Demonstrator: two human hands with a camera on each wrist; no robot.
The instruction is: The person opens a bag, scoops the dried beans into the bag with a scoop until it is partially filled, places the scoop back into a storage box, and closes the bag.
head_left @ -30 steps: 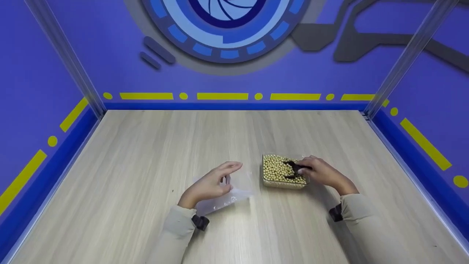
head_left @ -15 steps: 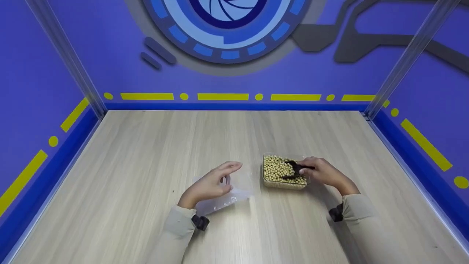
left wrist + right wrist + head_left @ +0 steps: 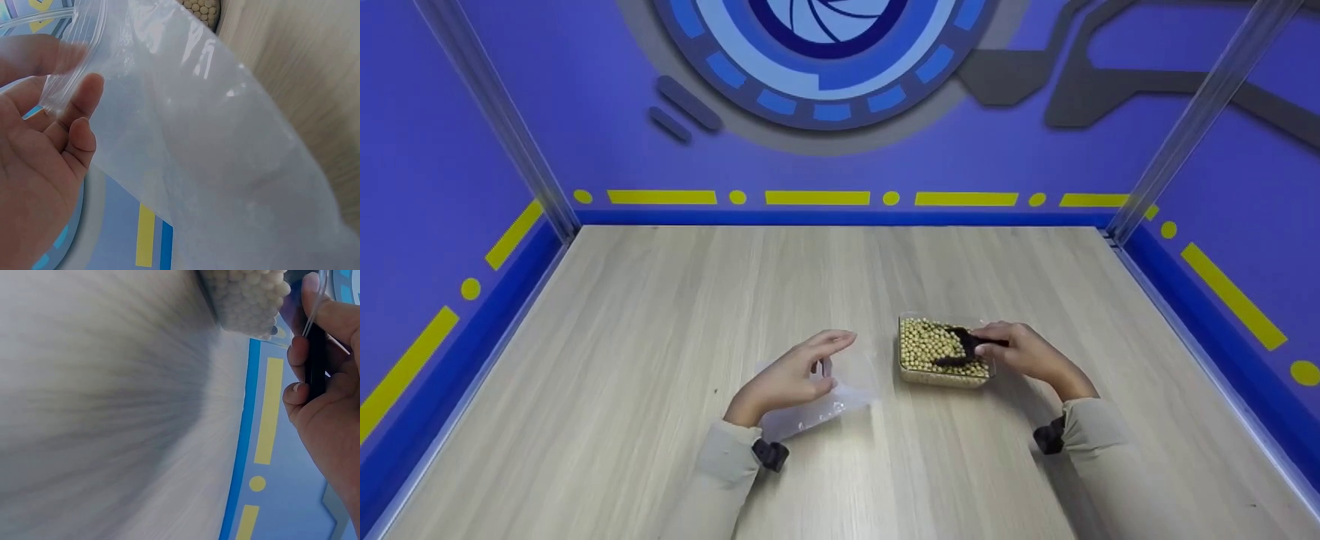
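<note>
A clear zip bag (image 3: pixel 840 409) hangs from my left hand (image 3: pixel 791 382), left of the container. In the left wrist view the zip strip (image 3: pixel 84 50) runs across the fingers, one of which shows through the plastic. The bag looks empty. My right hand (image 3: pixel 1027 356) grips a black scoop (image 3: pixel 964 346), whose handle (image 3: pixel 316 365) lies along the curled fingers in the right wrist view. The scoop's head rests among pale yellow beans, probably soybeans (image 3: pixel 924 346), partly sunk in them. They nearly fill a clear rectangular container (image 3: pixel 945 381) standing on the table.
The light wood table (image 3: pixel 675 300) spreads around the container on all sides. Blue panels with yellow marks (image 3: pixel 817 198) close it in at the back, left and right. Metal posts (image 3: pixel 1192 112) stand at the back corners.
My right hand and the scoop have shifted slightly to the right within the beans. The left hand and the bag have stayed in place.
</note>
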